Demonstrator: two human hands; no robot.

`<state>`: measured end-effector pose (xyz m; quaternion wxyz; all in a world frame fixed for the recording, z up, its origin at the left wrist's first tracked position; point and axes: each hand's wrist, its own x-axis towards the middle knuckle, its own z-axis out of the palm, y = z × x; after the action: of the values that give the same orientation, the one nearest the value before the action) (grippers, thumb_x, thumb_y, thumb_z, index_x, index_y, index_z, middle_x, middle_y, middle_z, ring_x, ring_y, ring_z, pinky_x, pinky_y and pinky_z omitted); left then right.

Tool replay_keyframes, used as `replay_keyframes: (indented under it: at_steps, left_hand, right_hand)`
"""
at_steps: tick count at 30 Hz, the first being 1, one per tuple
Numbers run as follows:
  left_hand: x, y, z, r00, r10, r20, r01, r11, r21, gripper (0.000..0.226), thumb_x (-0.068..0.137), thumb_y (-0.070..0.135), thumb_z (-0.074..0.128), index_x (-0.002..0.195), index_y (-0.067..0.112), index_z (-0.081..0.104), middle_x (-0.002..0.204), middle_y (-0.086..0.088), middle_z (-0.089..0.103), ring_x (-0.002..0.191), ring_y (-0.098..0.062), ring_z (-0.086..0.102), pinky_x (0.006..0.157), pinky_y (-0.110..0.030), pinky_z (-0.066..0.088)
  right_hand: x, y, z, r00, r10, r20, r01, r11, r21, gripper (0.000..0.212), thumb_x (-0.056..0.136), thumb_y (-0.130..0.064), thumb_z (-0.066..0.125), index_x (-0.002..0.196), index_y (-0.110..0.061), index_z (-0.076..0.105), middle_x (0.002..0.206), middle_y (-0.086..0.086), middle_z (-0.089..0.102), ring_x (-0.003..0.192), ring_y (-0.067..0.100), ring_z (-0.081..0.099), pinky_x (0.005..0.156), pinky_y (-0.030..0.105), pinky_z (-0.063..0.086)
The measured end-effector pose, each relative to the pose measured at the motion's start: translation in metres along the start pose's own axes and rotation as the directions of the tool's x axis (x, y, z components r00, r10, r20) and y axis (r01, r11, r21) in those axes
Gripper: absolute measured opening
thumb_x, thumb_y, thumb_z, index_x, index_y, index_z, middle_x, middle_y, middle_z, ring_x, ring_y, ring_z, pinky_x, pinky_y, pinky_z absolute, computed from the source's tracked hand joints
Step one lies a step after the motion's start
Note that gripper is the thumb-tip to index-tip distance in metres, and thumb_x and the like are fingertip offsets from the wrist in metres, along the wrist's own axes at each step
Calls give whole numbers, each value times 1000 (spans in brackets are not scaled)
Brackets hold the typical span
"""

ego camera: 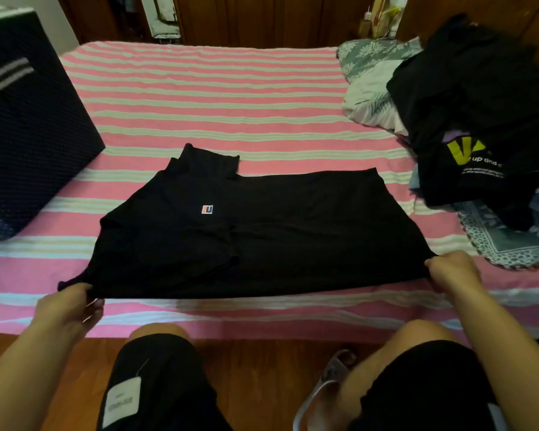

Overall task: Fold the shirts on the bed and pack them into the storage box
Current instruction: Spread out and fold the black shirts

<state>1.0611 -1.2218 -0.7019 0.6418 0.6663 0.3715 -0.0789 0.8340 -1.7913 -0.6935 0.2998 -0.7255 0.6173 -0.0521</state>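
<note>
Black shirt [262, 231] spread at bed's [199, 98] near edge.
Left hand [70, 303] and right hand [451, 269] each pinch a near shirt corner.

black shirt [262, 231] spread flat on the striped bed [215, 94]

small logo facing up, near edge lifted a bit. big dark dotted storage box [28, 119] standing at the far left. heap of more dark shirts [470, 110] piled at the right.

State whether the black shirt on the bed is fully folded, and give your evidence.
Not fully: the black shirt lies mostly spread, the left hand and right hand pinching its near edge.
</note>
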Motion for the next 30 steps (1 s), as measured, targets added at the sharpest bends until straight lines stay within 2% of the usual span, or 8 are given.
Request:
replay_keyframes:
  at_steps: [2,4,7,9,12,17,25,30]
  left_hand:
    - [9,-10,-3,994,64,-94,-46,981,191,28,97,10,55,124,7,49,107,-21,59,75,-22,64,72,-36,58]
    - [16,-15,3,909,363,-206,-216,832,510,59,84,16,64,138,14,41,131,-23,53,108,-39,57,95,-57,50]
    - [-23,-10,49,598,780,185,-576,258,775,58,79,9,66,135,14,53,131,-26,52,117,-47,47,99,-59,43]
    - [-55,-6,96,462,740,489,-741,18,672,44,87,8,66,131,9,63,129,-23,57,118,-46,50,99,-55,44]
    - [-64,-11,152,387,601,699,-805,-150,574,43,97,22,61,138,12,60,136,-14,60,125,-36,53,103,-50,45]
    - [-42,3,198,492,460,740,-759,-189,622,47,107,40,40,148,19,49,146,-7,50,132,-29,47,107,-45,43]
    - [-35,10,217,626,339,703,-679,-207,704,32,104,36,46,134,25,51,143,-5,43,129,-28,44,105,-46,45]
    - [-48,-7,230,503,430,750,-788,-128,602,40,102,36,49,141,28,53,145,-2,46,134,-23,43,112,-46,39]
  right_hand:
    - [-3,-1,2,996,-77,-51,69,987,-148,52,85,-12,63,134,-1,50,127,27,54,112,45,55,94,52,48]
    - [-1,-18,6,941,-318,-112,286,929,-234,60,87,-11,59,145,-11,43,147,22,38,131,44,38,105,52,38]
    - [23,-59,21,710,-703,35,667,657,-352,48,93,-22,46,140,-19,54,145,12,49,131,40,40,110,46,32]
    - [48,-80,28,674,-706,215,726,582,-365,43,99,-24,46,141,-25,54,147,6,51,133,36,41,113,45,29]
    - [74,-94,28,692,-618,373,719,543,-435,36,100,-38,53,134,-26,59,135,8,57,125,33,49,107,45,40]
    - [111,-95,21,769,-521,369,625,733,-267,15,96,-35,66,93,-20,64,103,11,67,92,25,60,82,35,46]
    - [109,-89,42,892,-443,92,450,850,-273,30,92,-41,69,107,-16,65,112,14,63,103,35,60,84,40,48]
    - [124,-100,33,942,-319,104,333,924,-185,36,98,-41,57,98,-7,68,111,21,66,100,38,61,80,38,45]
